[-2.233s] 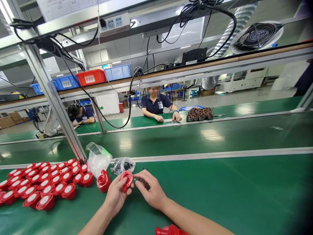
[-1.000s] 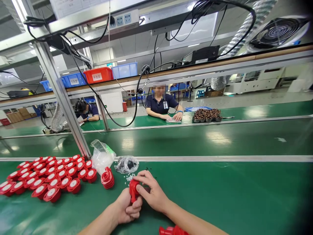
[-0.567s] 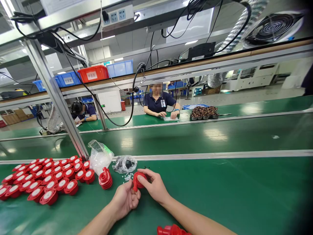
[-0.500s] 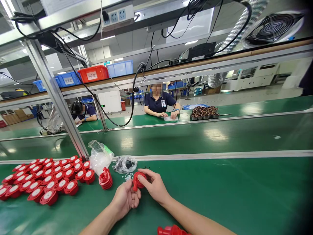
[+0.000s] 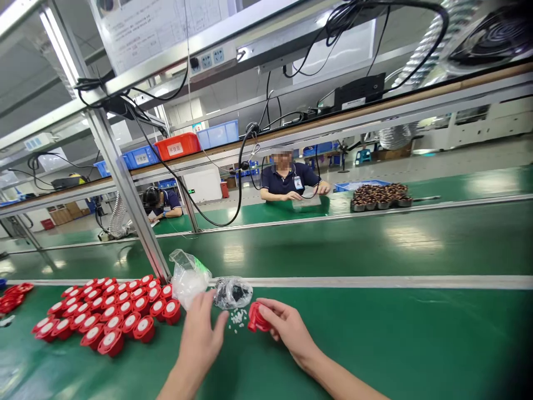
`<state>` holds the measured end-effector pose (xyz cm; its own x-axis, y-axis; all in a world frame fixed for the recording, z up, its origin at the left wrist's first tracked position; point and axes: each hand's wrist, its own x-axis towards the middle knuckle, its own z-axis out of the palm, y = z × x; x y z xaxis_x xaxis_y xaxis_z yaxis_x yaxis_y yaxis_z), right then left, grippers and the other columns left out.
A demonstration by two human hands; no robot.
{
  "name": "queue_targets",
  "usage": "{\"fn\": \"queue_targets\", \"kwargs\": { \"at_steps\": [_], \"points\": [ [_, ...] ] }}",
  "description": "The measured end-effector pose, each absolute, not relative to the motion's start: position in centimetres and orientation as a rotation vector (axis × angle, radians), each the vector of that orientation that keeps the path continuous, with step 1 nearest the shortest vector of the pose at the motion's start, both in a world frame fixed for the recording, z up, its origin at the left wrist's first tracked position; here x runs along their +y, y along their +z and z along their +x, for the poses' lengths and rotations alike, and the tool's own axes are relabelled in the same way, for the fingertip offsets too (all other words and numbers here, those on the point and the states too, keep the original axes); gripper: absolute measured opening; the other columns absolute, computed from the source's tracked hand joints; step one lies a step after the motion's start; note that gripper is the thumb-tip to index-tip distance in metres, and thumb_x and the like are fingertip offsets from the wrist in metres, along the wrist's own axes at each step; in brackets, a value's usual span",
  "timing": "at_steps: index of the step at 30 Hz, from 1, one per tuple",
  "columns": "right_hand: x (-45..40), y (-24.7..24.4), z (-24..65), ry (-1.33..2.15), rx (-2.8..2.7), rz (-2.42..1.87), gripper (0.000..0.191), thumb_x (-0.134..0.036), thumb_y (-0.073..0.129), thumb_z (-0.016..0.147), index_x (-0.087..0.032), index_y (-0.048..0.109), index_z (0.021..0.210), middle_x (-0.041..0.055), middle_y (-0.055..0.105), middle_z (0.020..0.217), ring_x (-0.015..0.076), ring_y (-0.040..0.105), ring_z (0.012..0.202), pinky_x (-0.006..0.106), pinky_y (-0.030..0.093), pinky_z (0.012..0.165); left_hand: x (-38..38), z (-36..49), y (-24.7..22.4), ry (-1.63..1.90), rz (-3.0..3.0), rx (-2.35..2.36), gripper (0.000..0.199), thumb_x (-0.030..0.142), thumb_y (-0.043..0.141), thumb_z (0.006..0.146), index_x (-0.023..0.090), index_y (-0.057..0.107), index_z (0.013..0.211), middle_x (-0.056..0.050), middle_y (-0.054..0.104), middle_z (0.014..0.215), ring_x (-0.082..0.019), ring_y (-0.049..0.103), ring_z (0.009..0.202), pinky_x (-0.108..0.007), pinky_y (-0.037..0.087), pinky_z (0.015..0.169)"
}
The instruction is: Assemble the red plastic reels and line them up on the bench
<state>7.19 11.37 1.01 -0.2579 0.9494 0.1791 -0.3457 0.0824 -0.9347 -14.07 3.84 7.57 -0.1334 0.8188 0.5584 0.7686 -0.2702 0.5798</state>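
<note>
My right hand (image 5: pixel 291 331) pinches a small red plastic part (image 5: pixel 258 318), round with a short spout pointing down. My left hand (image 5: pixel 200 328) is over the bench to its left, fingers stretched forward and thumb apart, with no held thing showing. It covers the spot where a stack of red spouted parts stood. Between the hands lie small white pieces (image 5: pixel 239 318) scattered on the green surface. Behind them sit a clear bag with black pieces (image 5: pixel 234 293) and a clear bag of white pieces (image 5: pixel 189 280).
Many red cups with white discs (image 5: pixel 110 322) stand in rows at the left, and more red parts (image 5: pixel 14 297) lie farther left. A metal post (image 5: pixel 133 205) rises behind them. Across the green bench (image 5: pixel 375 344) a co-worker (image 5: pixel 289 178) sits near copper-coloured parts (image 5: pixel 381 197).
My left hand has left the red part and moved left and forward, its fingers opening out. My right hand still holds the part. The view has swung left.
</note>
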Motion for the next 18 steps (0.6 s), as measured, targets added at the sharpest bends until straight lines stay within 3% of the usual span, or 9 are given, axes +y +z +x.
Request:
{"fn": "queue_targets", "kwargs": {
  "at_steps": [2, 4, 7, 11, 18],
  "points": [
    [11.3, 1.7, 7.4, 1.463, -1.134, -0.716, 0.065, -0.064, 0.084, 0.067, -0.014, 0.078, 0.107, 0.0061, 0.072, 0.073, 0.0094, 0.048, 0.049, 0.022, 0.033, 0.045, 3.9, -16.3, 8.9, 1.285, 2.023, 2.230, 0.054, 0.039, 0.071, 0.085, 0.014, 0.061, 0.131, -0.022, 0.060, 0.127, -0.043, 0.055, 0.122, -0.050, 0.041, 0.103],
    [11.1, 2.1, 7.5, 1.479, -1.110, -0.721, 0.066, -0.064, 0.086, 0.065, -0.013, 0.079, 0.107, 0.0060, 0.071, 0.073, 0.0090, 0.048, 0.050, 0.022, 0.033, 0.046, 4.3, -18.0, 9.8, 0.955, 1.946, 2.440, 0.047, 0.032, 0.065, 0.089, 0.008, 0.060, 0.129, -0.022, 0.063, 0.120, -0.041, 0.059, 0.116, -0.048, 0.044, 0.098],
    [11.1, 2.2, 7.5, 1.495, -1.121, -0.716, 0.067, -0.064, 0.086, 0.065, -0.013, 0.078, 0.108, 0.0057, 0.071, 0.074, 0.0085, 0.047, 0.051, 0.022, 0.033, 0.047, 4.7, -19.1, 10.3, 0.653, 2.023, 2.443, 0.030, 0.017, 0.053, 0.092, 0.008, 0.062, 0.120, -0.019, 0.067, 0.114, -0.034, 0.063, 0.111, -0.042, 0.046, 0.098],
    [11.3, 1.6, 7.4, 1.504, -1.103, -0.706, 0.068, -0.064, 0.085, 0.065, -0.013, 0.078, 0.109, 0.0057, 0.071, 0.075, 0.0078, 0.045, 0.052, 0.022, 0.033, 0.047, 4.7, -19.0, 10.2, 0.634, 2.232, 2.342, 0.036, 0.007, 0.048, 0.090, 0.013, 0.064, 0.122, -0.016, 0.063, 0.122, -0.031, 0.058, 0.119, -0.041, 0.043, 0.106],
    [11.5, 1.6, 7.4, 1.498, -1.117, -0.706, 0.069, -0.066, 0.085, 0.065, -0.012, 0.077, 0.107, 0.0036, 0.068, 0.071, 0.0080, 0.046, 0.051, 0.023, 0.033, 0.047, 5.1, -19.8, 8.9, 0.356, 2.098, 2.514, 0.055, 0.026, 0.065, 0.091, 0.009, 0.050, 0.142, -0.019, 0.051, 0.125, -0.036, 0.057, 0.119, -0.044, 0.047, 0.103]
  ]
}}
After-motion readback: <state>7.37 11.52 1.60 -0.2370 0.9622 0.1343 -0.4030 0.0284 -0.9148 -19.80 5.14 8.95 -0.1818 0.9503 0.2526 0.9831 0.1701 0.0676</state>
